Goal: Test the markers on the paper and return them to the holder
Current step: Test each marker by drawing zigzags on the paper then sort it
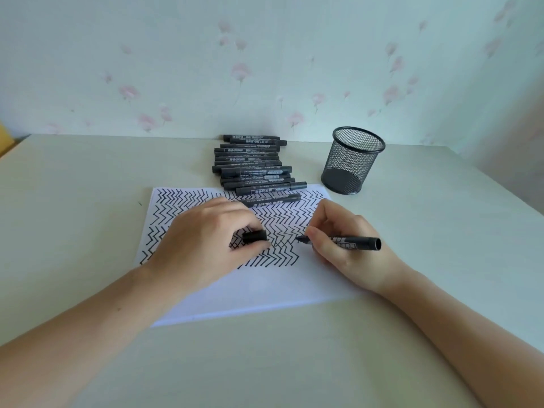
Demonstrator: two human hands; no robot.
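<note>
Right hand (347, 248) grips an uncapped black marker (350, 242), tip down at the paper (265, 287), at the right edge of the zigzag lines; actual tip contact is hard to tell. Left hand (206, 242) rests on the paper, fingers curled, pinching the black cap (255, 236). Paper lies flat on the counter (88, 201), its upper half covered in zigzags. Pile of capped markers (253, 166) behind the paper, the nearest overlapping its far edge. Mesh holder (351, 160) upright, right of the pile.
</note>
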